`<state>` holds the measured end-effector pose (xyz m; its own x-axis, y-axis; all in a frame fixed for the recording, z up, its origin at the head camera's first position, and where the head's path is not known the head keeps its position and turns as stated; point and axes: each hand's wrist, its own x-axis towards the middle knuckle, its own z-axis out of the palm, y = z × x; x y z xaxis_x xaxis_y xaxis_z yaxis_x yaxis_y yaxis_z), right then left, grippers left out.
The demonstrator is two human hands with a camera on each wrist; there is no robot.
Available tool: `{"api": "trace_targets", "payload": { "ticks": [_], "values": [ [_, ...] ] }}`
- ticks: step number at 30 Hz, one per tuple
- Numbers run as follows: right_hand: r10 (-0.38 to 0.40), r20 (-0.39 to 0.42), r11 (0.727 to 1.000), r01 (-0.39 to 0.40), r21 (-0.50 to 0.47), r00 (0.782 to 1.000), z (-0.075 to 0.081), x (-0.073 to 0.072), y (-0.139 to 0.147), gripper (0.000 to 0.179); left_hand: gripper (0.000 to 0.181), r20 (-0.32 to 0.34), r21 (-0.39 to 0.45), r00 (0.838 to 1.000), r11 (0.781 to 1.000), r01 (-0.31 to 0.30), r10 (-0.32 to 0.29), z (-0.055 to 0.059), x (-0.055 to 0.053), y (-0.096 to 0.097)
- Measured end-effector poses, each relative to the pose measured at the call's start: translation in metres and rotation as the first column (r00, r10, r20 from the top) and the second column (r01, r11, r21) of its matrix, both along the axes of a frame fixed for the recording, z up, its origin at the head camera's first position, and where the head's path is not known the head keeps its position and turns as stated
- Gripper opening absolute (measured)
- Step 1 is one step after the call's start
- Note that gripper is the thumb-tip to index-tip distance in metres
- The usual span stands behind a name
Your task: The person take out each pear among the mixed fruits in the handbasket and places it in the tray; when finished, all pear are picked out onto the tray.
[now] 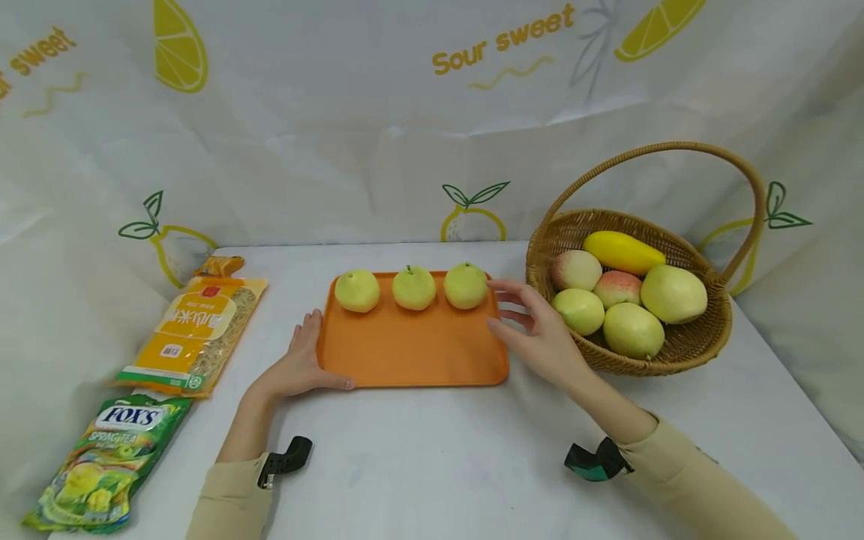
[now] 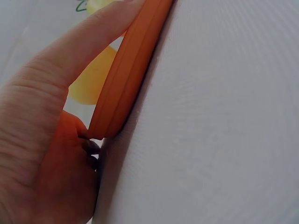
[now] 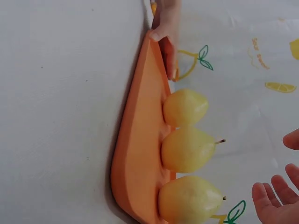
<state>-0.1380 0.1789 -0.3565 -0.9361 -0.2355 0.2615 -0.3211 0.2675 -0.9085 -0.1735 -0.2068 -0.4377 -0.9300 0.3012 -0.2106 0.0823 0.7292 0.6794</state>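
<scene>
Three yellow-green pears, the left pear [image 1: 357,291], the middle pear [image 1: 414,288] and the right pear [image 1: 466,286], stand in a row along the far side of an orange tray [image 1: 412,352]. My left hand [image 1: 307,360] rests against the tray's near-left corner, thumb stretched along the front edge and fingers along the left side. In the left wrist view the thumb [image 2: 88,37] lies straight against the rim. My right hand [image 1: 540,330] is beside the tray's right edge with fingers loosely spread and nothing held. In the right wrist view its fingers [image 3: 282,189] are apart from the pears.
At the right stands a wicker basket [image 1: 718,330] with a tall handle, holding pears, peaches and a long yellow fruit [image 1: 624,253]. On the left lie a yellow grain packet [image 1: 196,330] and a green FOX'S bag [image 1: 108,465]. A printed cloth [image 1: 324,172] hangs behind.
</scene>
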Motion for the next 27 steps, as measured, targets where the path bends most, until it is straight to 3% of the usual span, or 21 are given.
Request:
{"api": "trace_targets", "payload": {
  "ticks": [10,20,27],
  "values": [
    [0.026,-0.011,0.999,-0.026,-0.021,1.0,0.018,0.009,0.016,0.04,0.142,-0.024,0.004,1.0,1.0,0.015,-0.014,-0.002,-0.001,-0.002],
    [-0.049,-0.104,0.99,0.063,0.128,0.993,0.033,0.009,0.047,0.022,0.141,-0.029,0.012,0.999,1.0,0.028,-0.028,-0.004,-0.001,-0.001],
    [-0.056,-0.15,0.947,0.1,0.304,0.987,0.047,0.002,0.078,0.018,0.141,-0.023,0.012,1.0,1.0,0.021,-0.02,-0.005,-0.001,-0.001]
  ]
}}
